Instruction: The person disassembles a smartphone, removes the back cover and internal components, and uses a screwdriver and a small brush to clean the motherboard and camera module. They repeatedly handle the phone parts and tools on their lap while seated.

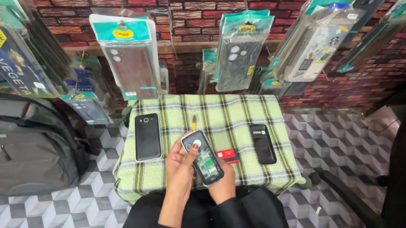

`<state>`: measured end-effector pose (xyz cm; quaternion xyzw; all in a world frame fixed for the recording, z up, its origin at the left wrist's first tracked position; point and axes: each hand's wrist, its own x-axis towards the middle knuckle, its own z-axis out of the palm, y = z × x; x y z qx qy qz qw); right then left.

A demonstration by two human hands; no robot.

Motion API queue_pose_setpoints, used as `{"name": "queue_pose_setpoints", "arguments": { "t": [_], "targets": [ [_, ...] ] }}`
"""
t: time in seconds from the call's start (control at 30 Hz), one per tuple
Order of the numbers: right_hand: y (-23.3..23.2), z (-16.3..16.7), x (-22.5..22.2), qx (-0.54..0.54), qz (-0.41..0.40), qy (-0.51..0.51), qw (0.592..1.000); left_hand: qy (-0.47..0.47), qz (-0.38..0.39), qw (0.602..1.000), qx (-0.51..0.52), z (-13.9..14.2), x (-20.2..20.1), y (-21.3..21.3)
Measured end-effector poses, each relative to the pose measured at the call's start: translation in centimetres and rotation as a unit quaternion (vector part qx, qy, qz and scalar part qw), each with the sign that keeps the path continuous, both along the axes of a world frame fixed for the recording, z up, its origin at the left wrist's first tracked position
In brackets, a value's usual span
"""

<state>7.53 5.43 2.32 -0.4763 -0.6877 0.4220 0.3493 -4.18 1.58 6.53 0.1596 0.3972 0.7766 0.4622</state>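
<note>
Head view: both hands' fingers (179,164) clasp an opened phone (203,157) above the checked cloth's (223,116) near edge.

A wall (186,2) patterned like red, brown and dark brick runs along the back. Packaged phone cases (132,55) hang in front of it on hooks, several with teal header cards. The floor (99,189) is tiled in a grey, white and black cube pattern. A small table under a green and yellow checked cloth (224,114) stands in the middle. A grey backpack (10,146) lies on the floor to the left, and a dark chair (404,172) stands at the right.
</note>
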Motion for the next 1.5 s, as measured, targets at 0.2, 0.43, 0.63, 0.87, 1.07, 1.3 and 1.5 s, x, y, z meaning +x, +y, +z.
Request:
{"name": "queue_pose_setpoints", "arguments": {
  "t": [0.2, 0.43, 0.63, 0.87, 1.07, 1.3, 1.5],
  "targets": [
    [2.2, -0.4, 0.2, -0.097, 0.076, 0.246, 0.961, -0.029, 0.054, 0.991, 0.122, 1.6, -0.7, -0.5],
    [2.3, 1.4, 2.4, -0.303, 0.123, 0.350, 0.878, -0.078, 0.103, 0.987, 0.100, 1.6, -1.7, -0.5],
    [2.5, 0.2, 3.2, -0.278, 0.196, 0.370, 0.864, -0.074, 0.103, 0.987, 0.097, 1.5, -1.6, -0.3],
    [2.1, 2.2, 3.3, -0.312, 0.178, 0.363, 0.860, -0.056, 0.094, 0.990, 0.094, 0.7, -1.1, 0.1],
    [1.3, 3.4, 2.8, -0.267, 0.142, 0.277, 0.912, -0.073, 0.078, 0.991, 0.081, 2.1, -0.3, 0.1],
    [0.9, 4.3, 3.4, -0.284, 0.168, 0.216, 0.919, -0.048, 0.004, 0.998, 0.050, 3.6, 0.5, 0.1],
    [0.7, 3.8, 3.5, -0.189, 0.215, 0.236, 0.929, -0.069, -0.027, 0.996, 0.056, 2.2, 0.1, 0.1]
  ]
}}
